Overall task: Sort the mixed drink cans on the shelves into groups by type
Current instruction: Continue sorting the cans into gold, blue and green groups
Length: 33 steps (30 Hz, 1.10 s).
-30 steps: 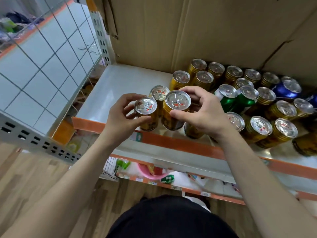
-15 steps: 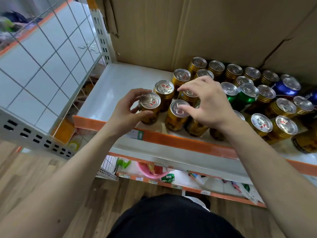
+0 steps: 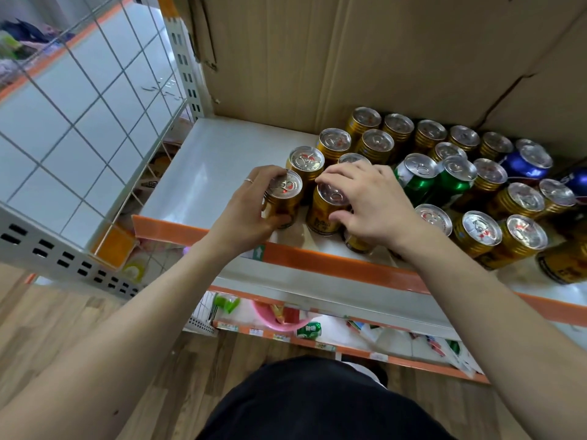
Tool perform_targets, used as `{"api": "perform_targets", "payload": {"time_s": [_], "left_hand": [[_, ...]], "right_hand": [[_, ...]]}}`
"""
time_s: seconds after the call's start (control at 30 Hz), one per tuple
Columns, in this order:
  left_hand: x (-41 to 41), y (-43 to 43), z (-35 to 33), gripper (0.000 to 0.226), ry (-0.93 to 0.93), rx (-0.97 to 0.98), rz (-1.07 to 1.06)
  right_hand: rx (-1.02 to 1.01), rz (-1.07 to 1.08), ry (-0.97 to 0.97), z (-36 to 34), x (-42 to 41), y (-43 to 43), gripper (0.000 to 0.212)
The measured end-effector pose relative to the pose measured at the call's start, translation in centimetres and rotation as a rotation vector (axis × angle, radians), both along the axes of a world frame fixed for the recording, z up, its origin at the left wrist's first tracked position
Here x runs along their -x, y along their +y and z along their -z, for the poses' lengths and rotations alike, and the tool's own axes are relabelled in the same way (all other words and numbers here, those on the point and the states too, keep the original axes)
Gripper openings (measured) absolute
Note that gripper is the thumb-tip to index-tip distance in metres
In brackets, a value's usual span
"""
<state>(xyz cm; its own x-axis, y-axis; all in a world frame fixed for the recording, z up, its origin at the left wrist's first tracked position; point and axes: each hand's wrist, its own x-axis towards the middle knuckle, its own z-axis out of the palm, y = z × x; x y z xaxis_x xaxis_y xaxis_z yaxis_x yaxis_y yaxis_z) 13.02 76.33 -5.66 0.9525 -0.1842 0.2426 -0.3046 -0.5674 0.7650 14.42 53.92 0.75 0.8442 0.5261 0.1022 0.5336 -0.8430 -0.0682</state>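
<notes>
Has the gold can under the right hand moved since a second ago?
Yes. The gold metal can under the right hand was lifted; now it stands lower, on the white shelf by its orange edge.

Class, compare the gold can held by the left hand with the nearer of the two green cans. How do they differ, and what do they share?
The gold can is gold; the green can is green with a white patch. The gold can is gripped by the left hand; the green can is untouched. The gold can stands near the shelf's front edge; the green can stands further back among other cans. Both are upright with silver pull-tab tops.
</notes>
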Motion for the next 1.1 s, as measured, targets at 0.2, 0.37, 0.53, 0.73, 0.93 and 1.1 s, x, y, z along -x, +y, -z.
{"api": "perform_targets", "payload": {"time_s": [0.2, 0.37, 0.53, 0.73, 0.93, 1.1], "left_hand": [[0.4, -0.5, 1.2, 0.084, -0.029, -0.007, -0.050], [-0.2, -1.1, 1.8, 0.079, -0.051, -0.054, -0.105], [-0.6, -1.6, 1.9, 0.081, -0.042, -0.083, -0.091], [-0.2, -1.5, -0.1, 0.070, -0.041, -0.128, -0.083], [-0.4, -4.0, -4.4, 0.059, -0.134, -0.208, -0.096], [-0.7, -8.1, -6.4, 0.059, -0.223, -0.222, 0.029]], "right_hand": [[0.006, 0.031, -0.018, 1.2, 1.3, 0.1, 0.080], [0.016, 0.049, -0.086, 1.6, 1.0, 0.0, 0.078], [0.000, 0.035, -0.049, 1.7, 0.7, -0.2, 0.076], [-0.040, 0.036, -0.007, 1.1, 1.5, -0.9, 0.075], [-0.148, 0.159, -0.036, -1.0, 3.0, -5.1, 0.066], [-0.181, 0.282, -0.075, -2.8, 4.0, -9.8, 0.064]]}}
